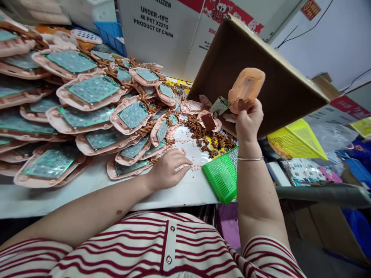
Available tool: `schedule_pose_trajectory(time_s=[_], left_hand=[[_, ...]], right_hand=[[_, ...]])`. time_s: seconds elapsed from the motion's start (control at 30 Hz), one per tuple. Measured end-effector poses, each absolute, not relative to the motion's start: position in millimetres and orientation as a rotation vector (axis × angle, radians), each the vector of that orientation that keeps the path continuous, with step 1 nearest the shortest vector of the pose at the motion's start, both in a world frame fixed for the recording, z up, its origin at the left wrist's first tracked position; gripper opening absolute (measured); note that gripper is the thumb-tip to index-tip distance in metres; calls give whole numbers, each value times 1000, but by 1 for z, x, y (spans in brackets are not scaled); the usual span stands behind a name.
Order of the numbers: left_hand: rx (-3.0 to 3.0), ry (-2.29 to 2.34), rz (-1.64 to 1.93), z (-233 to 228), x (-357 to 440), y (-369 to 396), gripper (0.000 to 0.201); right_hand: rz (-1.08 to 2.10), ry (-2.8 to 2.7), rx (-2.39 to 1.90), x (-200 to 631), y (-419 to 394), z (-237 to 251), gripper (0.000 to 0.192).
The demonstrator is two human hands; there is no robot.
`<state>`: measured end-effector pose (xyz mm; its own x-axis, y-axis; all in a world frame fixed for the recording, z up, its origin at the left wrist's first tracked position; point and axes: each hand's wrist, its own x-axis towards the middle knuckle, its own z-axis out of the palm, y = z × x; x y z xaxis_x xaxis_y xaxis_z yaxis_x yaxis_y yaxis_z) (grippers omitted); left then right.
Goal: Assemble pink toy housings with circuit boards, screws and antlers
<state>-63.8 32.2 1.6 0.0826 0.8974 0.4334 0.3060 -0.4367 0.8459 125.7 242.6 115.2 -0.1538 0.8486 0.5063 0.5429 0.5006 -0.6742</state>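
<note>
My right hand point(251, 116) is raised in front of the open cardboard box point(278, 77), fingers closed on the lower end of an orange plastic shell point(247, 87). A small circuit board point(219, 107) with a round part hangs just left of the shell, seemingly by a wire. Low over the white table point(174, 199), my left hand point(169, 170) has its fingers curled together. Small pale pink pieces point(185, 143) lie around its fingertips; whether any are held is hidden. Pink shells with green-edged boards point(92, 89) are stacked beside it.
Brown antler-shaped pieces point(199, 133) lie in a heap beyond my hands, with loose pink shells point(191, 107). A green perforated basket point(222, 177) tilts at the table's front edge. To the right is a yellow basket point(301, 141); at the back, a blue bin point(111, 36).
</note>
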Motion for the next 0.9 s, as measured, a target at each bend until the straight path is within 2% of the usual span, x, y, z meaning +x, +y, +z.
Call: schedule_pose_trajectory(time_s=[0.17,0.3,0.43,0.5,0.57,0.77,0.83,0.9], left_hand=[[1308,1148,1479,11,-70,36,15],[846,900,1348,18,-79,38,41],[805,626,1319,24,-83,35,69],[805,559,1264,25,-84,33,80],[781,580,1164,24,-88,30,87],[1252,697,728,19,-112,7,83],[1459,718,611,21,-119,-3,71],[1594,775,596,25,-123,-13,62]], right_hand=[[612,-1681,-1023,128,183,123,37],[940,-1709,-948,127,132,107,37],[1354,-1788,-892,117,92,78,33],[1423,-1913,-835,113,80,68,32],[1255,-2163,-763,111,71,65,28],[61,-2798,-513,102,25,83,23],[-135,-2847,-472,98,12,87,21],[-121,-2821,-444,97,7,86,22]])
